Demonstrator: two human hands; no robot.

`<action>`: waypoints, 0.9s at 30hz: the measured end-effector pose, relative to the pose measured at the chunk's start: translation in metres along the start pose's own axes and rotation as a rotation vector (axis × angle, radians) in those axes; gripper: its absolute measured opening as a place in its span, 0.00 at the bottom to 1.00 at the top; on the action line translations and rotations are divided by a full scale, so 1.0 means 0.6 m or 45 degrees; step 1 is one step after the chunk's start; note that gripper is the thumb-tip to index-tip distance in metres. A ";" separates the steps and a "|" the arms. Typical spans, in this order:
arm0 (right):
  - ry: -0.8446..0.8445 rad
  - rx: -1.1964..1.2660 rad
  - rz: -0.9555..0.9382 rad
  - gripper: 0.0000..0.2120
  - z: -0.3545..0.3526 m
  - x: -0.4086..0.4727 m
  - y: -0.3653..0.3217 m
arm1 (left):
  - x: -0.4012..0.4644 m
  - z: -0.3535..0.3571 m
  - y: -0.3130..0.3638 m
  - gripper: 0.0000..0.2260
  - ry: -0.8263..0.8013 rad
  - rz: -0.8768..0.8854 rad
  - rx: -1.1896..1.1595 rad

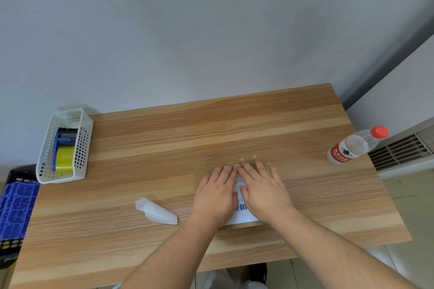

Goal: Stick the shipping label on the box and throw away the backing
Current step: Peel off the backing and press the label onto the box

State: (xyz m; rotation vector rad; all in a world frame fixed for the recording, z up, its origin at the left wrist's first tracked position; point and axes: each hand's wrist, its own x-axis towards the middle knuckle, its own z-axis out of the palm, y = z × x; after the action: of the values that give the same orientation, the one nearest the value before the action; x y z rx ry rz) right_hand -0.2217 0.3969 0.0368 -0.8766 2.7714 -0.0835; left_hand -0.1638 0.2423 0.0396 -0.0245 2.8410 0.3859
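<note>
The label (242, 209) lies flat on the box (277, 185) (a low cardboard shape barely distinct from the wood) at the table's near middle, barcode showing between the 2 hands. The left hand (215, 195) and right hand (263, 191) press palms down on it, fingers spread flat, index fingertips meeting at the far edge, gripping nothing. A curled translucent backing (156, 210) rests on the table (211, 129) just left. Far left stands a white basket (81, 148) with a tape dispenser (63, 155); a bottle (357, 145) stands far right
</note>
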 end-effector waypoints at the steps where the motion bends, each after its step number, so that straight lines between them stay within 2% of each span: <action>1: -0.016 -0.005 -0.017 0.28 0.001 0.001 0.001 | 0.002 0.002 0.000 0.29 -0.019 -0.002 0.005; 6: 0.012 -0.039 0.084 0.29 0.008 -0.007 0.012 | -0.004 0.003 -0.012 0.28 0.068 -0.141 0.027; 12: 0.001 0.006 0.134 0.31 0.010 -0.020 0.021 | -0.019 -0.002 -0.024 0.28 0.059 -0.245 -0.027; 14: -0.003 0.064 0.055 0.30 0.010 -0.026 0.022 | -0.022 -0.003 -0.019 0.28 0.045 -0.215 -0.077; 19: -0.006 0.037 -0.255 0.25 0.016 -0.062 0.024 | -0.063 0.027 0.001 0.26 0.016 0.103 -0.050; 27: -0.044 0.053 -0.315 0.26 0.019 -0.087 0.037 | -0.090 0.045 0.007 0.25 0.075 0.085 -0.027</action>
State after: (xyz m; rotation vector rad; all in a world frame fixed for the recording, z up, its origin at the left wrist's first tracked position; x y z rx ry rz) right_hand -0.1900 0.4449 0.0334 -1.1939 2.6063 -0.1659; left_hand -0.1048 0.2523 0.0300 0.0559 2.9015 0.4362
